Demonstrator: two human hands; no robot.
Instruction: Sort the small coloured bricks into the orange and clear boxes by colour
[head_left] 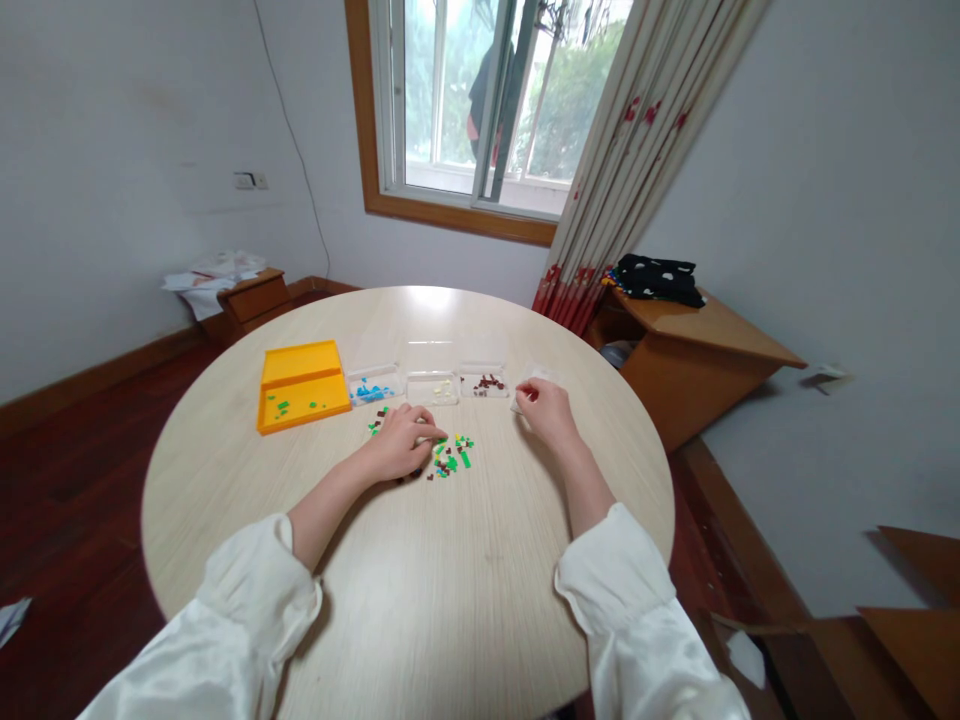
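Note:
My left hand [403, 441] rests at a mixed pile of small building bricks [452, 459] in green, brown, yellow and blue. Its index finger stretches out and touches the pile, while the palm covers other bricks. Over a clear plastic box [541, 375] at the right, my right hand [545, 407] has thumb and fingers pinched together; whatever is between them is too small to make out. Three more clear boxes stand in a row: one with blue bricks [373, 391], one with pale bricks [442, 389], one with brown bricks [490, 383]. A yellow case [304, 376] lies open, holding several green bricks.
The round wooden table [435, 590] fills the middle of the view. Behind it are a window [487, 110] and a curtain [637, 130]. A tilted wooden cabinet [697, 350] with a black cloth stands at the right, and a small cabinet [255, 297] with papers at the left.

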